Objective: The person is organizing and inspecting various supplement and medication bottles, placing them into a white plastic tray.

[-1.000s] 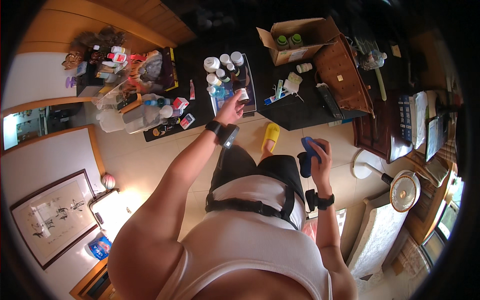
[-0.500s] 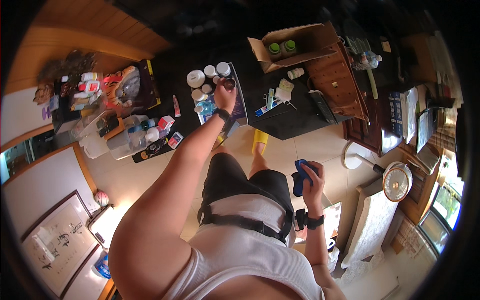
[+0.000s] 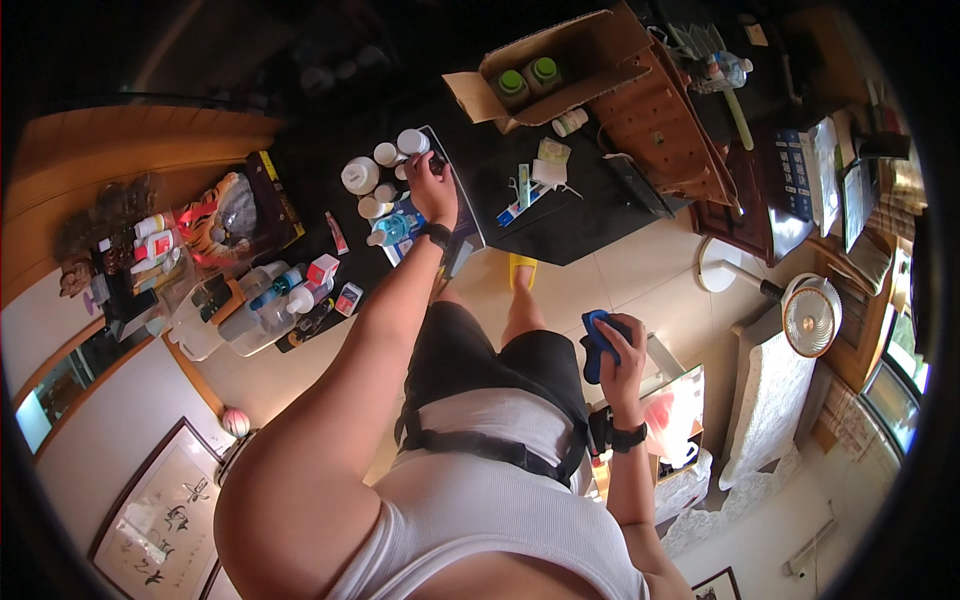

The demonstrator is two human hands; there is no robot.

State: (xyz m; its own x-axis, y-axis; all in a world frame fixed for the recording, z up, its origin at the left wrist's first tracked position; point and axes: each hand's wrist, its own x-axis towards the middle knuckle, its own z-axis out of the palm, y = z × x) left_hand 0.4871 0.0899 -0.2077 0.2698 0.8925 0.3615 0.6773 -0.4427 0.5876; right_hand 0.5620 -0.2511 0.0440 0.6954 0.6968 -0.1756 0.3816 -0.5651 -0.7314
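Observation:
My left hand (image 3: 436, 197) reaches over a shallow tray (image 3: 468, 222) on the black table. Its fingers close round a small dark round container (image 3: 438, 163), mostly hidden under them. Just left of those fingers stand several white bottles, including a large white tub (image 3: 361, 176) and a white-capped bottle (image 3: 413, 142). A clear blue bottle (image 3: 385, 232) leans at the tray's near left, by my wrist. Low on the right, away from the table, my right hand (image 3: 626, 362) grips a blue cloth (image 3: 594, 350), which hangs folded from the fingers.
An open cardboard box (image 3: 625, 45) holds green-lidded jars (image 3: 545, 71). Toothbrushes (image 3: 522, 196) and a small white bottle (image 3: 570, 122) lie nearby. Left of the tray are a toothpaste tube (image 3: 336, 233) and plastic bins (image 3: 243, 325). A fan (image 3: 810, 318) stands at right.
The whole view has shifted, so the table's things sit further left and higher. My left fingers now cover more of the dark container. The right hand still holds the blue cloth.

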